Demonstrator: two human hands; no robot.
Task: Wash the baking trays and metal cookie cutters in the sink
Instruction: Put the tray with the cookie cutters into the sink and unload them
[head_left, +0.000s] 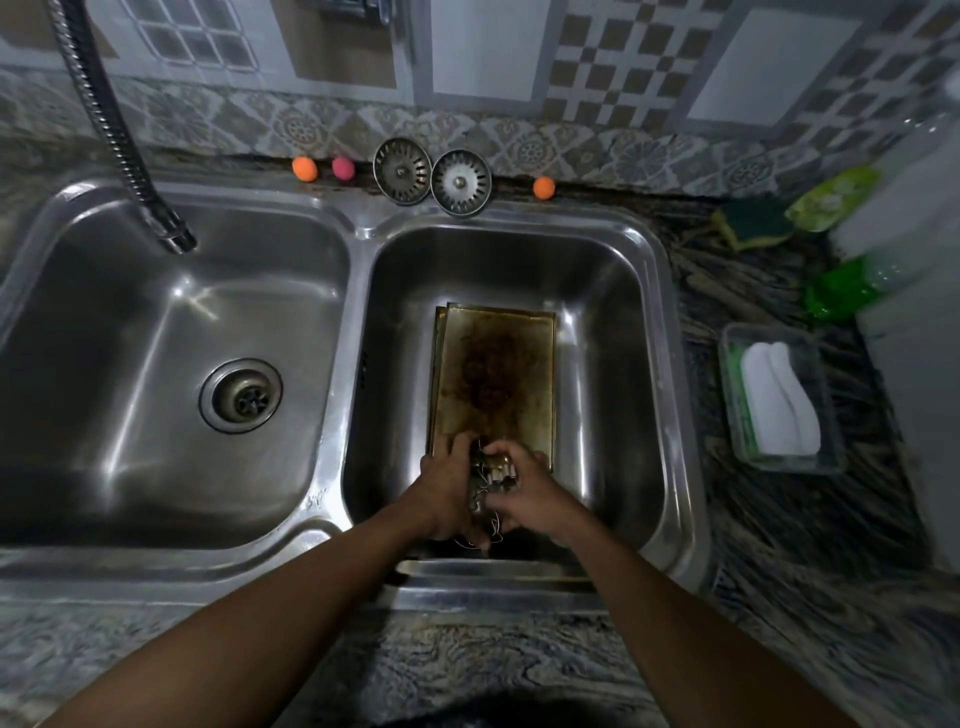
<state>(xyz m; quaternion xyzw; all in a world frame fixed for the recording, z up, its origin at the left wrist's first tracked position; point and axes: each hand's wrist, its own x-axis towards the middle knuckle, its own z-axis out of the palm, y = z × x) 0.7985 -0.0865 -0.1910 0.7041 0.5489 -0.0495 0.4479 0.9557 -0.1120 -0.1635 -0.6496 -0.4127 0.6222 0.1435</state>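
A stained, brownish baking tray (493, 369) lies flat in the right sink basin (613, 322), with a second tray's edge showing under its left side. Over the tray's near end, my left hand (447, 488) and my right hand (524, 493) are pressed together around a bunch of small metal cookie cutters (493, 475). Both hands grip the bunch, and their fingers hide most of it. Thin wire loops hang below the cutters.
The left basin (130, 338) has an open drain (240, 395), with a flexible faucet hose (171, 234) over its back. Two strainers (402, 170) and small coloured balls stand on the ledge. Right counter: sponge (753, 221), green bottle (841, 291), container with white cloth (779, 400).
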